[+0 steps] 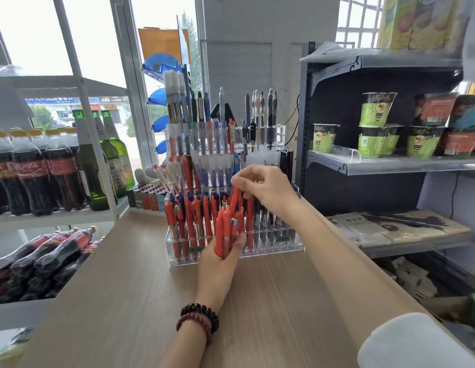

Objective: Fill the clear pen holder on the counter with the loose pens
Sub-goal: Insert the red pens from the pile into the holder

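Cola bottles (32, 176): I am seeing them standing on the white shelf at 9 o'clock, well apart from the work.
Counter (130, 301): wood-grain top, running from 6 o'clock up toward the middle.
Left hand (217, 261): I am watching it reach up from 6 o'clock, palm turned inward, fingers clamped around a bundle of red pens (227, 232); a beaded bracelet (199, 318) is sitting on the wrist.
Bundle axis: the pens are standing near upright, clicker ends pointing to 12 o'clock, tips buried in the palm.
Clear pen holder (273, 248): it is sitting on the counter at centre, just behind the left hand, its tiers rising toward 12 o'clock and its front row packed with upright red and dark pens.
Right hand (265, 188): coming in from 4 o'clock, wrist bent downward, thumb and fingertips pinched on the top of one red pen (234, 199), which is leaning slightly toward 1 o'clock above the bundle.
Noodle cups (377, 126): stacked on the dark shelf at 3 o'clock.
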